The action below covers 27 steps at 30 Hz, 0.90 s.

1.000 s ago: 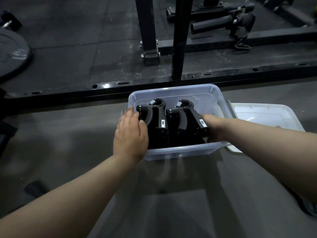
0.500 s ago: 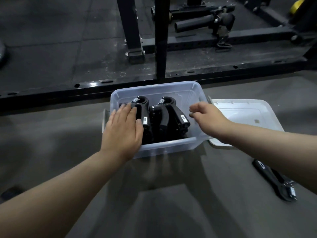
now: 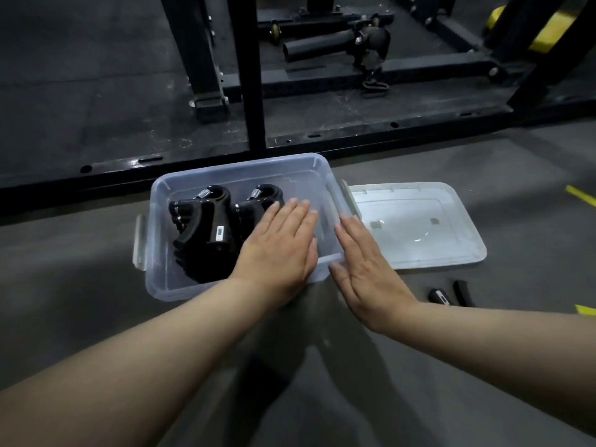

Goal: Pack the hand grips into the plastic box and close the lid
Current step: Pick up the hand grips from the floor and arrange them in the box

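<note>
A clear plastic box (image 3: 238,167) sits open on the floor. Two black hand grips (image 3: 206,227) stand side by side in its left half. The left hand (image 3: 277,250) lies flat over the right one of the pair, its grip open with the fingers straight. The right hand (image 3: 367,272) is also open-gripped, its straight fingers against the outside of the box's right wall near the near corner. The lid (image 3: 419,221) lies flat on the floor just right of the box. A third hand grip (image 3: 440,296) (partly hidden by the right forearm) lies on the floor nearer and to the right. A black rack frame (image 3: 245,75) stands beyond.
</note>
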Tool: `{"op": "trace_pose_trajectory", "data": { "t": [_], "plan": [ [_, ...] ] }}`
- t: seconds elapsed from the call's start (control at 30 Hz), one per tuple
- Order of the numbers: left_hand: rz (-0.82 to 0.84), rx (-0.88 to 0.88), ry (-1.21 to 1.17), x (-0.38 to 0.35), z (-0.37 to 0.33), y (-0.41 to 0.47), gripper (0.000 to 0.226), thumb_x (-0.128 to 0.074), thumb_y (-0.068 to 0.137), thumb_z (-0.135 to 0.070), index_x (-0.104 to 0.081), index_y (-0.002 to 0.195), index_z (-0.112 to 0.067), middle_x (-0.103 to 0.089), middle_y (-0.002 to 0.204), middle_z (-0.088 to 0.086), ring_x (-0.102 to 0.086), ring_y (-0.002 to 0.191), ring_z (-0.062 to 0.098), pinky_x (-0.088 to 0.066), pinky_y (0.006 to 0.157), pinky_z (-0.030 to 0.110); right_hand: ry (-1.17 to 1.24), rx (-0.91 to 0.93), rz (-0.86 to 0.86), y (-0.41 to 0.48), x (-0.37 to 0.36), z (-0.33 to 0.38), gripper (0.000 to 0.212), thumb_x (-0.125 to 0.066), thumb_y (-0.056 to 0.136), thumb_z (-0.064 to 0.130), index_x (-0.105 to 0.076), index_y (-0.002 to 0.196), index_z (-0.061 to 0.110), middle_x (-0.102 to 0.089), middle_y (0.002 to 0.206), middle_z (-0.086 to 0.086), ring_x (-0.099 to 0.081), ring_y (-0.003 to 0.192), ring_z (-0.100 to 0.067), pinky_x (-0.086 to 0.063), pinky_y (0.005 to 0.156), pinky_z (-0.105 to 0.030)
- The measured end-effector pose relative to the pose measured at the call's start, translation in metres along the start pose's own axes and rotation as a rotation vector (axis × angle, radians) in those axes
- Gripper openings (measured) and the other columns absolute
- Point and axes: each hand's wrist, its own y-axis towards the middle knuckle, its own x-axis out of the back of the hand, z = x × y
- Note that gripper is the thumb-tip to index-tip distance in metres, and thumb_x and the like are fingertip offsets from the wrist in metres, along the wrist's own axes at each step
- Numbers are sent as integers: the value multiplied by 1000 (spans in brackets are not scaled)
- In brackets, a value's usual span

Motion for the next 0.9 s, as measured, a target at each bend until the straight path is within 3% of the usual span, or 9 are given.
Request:
{"op": "trace_pose_trajectory", "data": {
  "t": [0.13,0.2,0.37,0.47,0.53,0.6,0.7,0.8,0.9],
  "plan": [
    [-35,-106,71,-4,-17,10,49,-39,96,-29,-54,136,-4,-53,143,14,-44,137,30,-28,116,53,122,-51,120,-34,-7,-17,76,-44,98,23,4,153,5,13,161,-8,10,149,-13,5,117,-17],
    [-24,-160,64,-9,-26,17,51,-35,97,-30,-53,138,-5,-53,143,14,-44,137,30,-29,116,50,55,-125,250,-54,-16,-31,74,-45,96,24,-3,154,6,14,161,-9,5,149,-17,7,114,-13],
    [17,-264,104,-22,-31,21,53,-28,102,-32,-44,146,-6,-45,149,13,-41,139,30,-28,116,49,-133,-770,316,-79,-31,-69,55,-51,89,31,-36,140,16,-21,152,-10,-25,140,-28,-23,112,-37],
    [43,-235,85,-20,-30,20,54,-23,104,-35,-40,148,-10,-41,152,10,-38,142,27,-22,119,46,-138,-1081,324,-78,-23,-92,57,-55,88,31,-34,138,14,-23,148,-12,-28,136,-32,-24,110,-42],
    [50,-239,98,-20,-31,19,55,-21,104,-36,-38,149,-9,-39,154,10,-37,142,27,-21,120,46,-117,-1168,379,-75,-19,-107,65,-55,90,30,-25,145,12,-20,149,-16,-29,135,-37,-21,113,-46],
    [58,-252,120,-20,-32,19,55,-20,105,-36,-34,151,-8,-36,155,11,-35,144,27,-20,120,47,-88,-1162,461,-71,-17,-116,70,-52,93,30,-16,150,13,-14,152,-18,-28,136,-40,-19,114,-48],
    [77,-254,123,-19,-31,19,56,-17,105,-36,-32,152,-8,-33,157,11,-32,145,27,-18,120,47,-118,-1134,482,-68,-14,-114,56,-47,95,29,-24,143,14,-25,147,-15,-32,134,-40,-23,113,-47],
    [78,-247,117,-17,-31,18,56,-16,105,-36,-33,151,-8,-34,156,11,-33,144,27,-18,121,46,-30,-975,563,-68,-9,-101,32,-50,92,43,-44,117,24,-48,128,-12,-48,119,-36,-38,103,-42],
    [78,-246,102,-16,-31,18,57,-17,105,-36,-34,151,-8,-35,156,11,-34,144,27,-18,121,45,24,-728,622,-71,-9,-84,6,-56,87,31,-57,89,26,-57,110,-6,-57,104,-31,-48,89,-33]
  ]
}}
